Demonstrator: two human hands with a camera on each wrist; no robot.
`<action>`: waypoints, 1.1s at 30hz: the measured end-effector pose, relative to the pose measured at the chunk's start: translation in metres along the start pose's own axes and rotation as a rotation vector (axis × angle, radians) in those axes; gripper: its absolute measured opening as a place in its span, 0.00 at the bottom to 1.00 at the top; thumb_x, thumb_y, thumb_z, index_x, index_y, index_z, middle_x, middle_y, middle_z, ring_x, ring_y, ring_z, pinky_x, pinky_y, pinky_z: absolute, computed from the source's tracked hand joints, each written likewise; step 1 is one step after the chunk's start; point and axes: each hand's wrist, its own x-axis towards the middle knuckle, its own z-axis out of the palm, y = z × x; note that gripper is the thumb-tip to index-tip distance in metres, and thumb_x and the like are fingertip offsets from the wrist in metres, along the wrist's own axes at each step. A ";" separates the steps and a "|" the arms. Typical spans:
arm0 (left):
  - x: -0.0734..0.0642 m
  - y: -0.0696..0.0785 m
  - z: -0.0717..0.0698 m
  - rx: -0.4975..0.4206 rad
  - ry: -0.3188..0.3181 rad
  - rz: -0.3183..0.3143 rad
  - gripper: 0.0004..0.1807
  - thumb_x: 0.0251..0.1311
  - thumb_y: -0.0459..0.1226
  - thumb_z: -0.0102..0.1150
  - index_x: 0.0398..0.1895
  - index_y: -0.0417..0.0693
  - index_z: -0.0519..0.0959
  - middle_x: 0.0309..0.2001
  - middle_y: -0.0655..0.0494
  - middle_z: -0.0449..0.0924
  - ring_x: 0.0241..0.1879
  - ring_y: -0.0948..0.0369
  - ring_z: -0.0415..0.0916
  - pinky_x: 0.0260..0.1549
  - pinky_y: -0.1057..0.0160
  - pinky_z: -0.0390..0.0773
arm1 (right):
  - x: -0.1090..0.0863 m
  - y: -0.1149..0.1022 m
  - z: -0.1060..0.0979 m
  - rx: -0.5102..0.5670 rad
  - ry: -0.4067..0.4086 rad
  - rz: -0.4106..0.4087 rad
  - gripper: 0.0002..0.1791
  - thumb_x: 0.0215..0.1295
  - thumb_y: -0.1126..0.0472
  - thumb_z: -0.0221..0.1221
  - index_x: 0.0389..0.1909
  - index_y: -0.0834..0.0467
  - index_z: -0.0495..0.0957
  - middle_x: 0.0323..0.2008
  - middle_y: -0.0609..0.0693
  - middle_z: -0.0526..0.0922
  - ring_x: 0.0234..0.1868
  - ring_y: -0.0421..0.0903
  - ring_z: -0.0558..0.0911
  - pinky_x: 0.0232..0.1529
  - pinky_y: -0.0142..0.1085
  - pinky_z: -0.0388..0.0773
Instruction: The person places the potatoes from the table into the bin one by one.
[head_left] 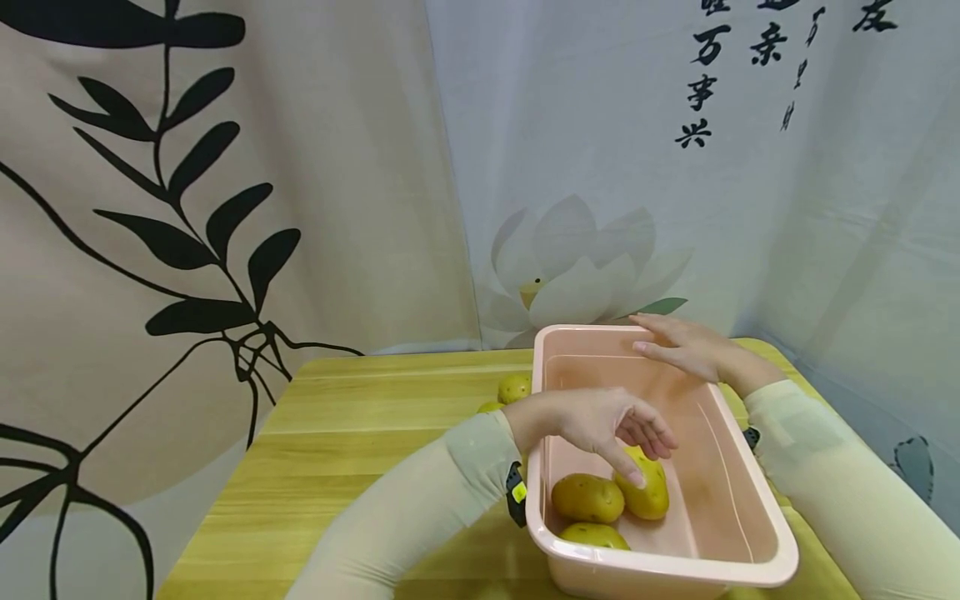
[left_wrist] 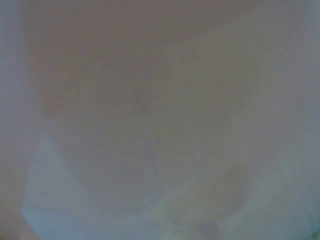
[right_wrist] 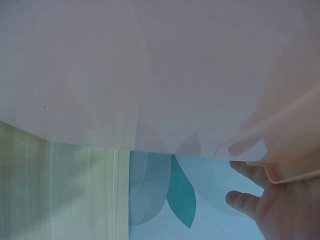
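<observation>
A pink plastic basin [head_left: 738,571] stands on the wooden table, with three potatoes visible inside: a brownish one [head_left: 587,498], a yellow one [head_left: 651,496] and another at the near wall [head_left: 596,536]. Over the yellow potato hovers my left hand [head_left: 600,421], reaching in across the left rim, its fingers loosely bent and nothing gripped. My right hand [head_left: 693,350] holds the basin's far right corner, thumb on the inner side. In the right wrist view its fingers [right_wrist: 242,200] show outside the basin wall. The left wrist view is too blurred to read.
More potatoes [head_left: 514,387] lie on the table [head_left: 390,417] beyond the basin's left side, partly hidden by the left arm. A patterned curtain [head_left: 360,167] hangs behind the table's far edge.
</observation>
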 end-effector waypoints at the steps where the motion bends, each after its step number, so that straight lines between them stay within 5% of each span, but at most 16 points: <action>1: 0.000 0.000 0.000 0.000 0.002 0.000 0.30 0.49 0.29 0.71 0.58 0.40 0.73 0.46 0.62 0.81 0.48 0.69 0.76 0.55 0.72 0.70 | 0.000 0.000 0.000 0.002 0.001 0.000 0.39 0.70 0.36 0.46 0.74 0.54 0.53 0.73 0.60 0.55 0.70 0.65 0.54 0.63 0.65 0.51; 33: -0.010 0.007 -0.006 0.083 0.104 0.072 0.29 0.50 0.31 0.72 0.58 0.39 0.74 0.52 0.58 0.79 0.49 0.70 0.76 0.55 0.73 0.70 | -0.002 -0.002 -0.002 -0.019 -0.006 0.009 0.40 0.69 0.36 0.46 0.74 0.53 0.54 0.72 0.61 0.56 0.70 0.66 0.55 0.63 0.67 0.51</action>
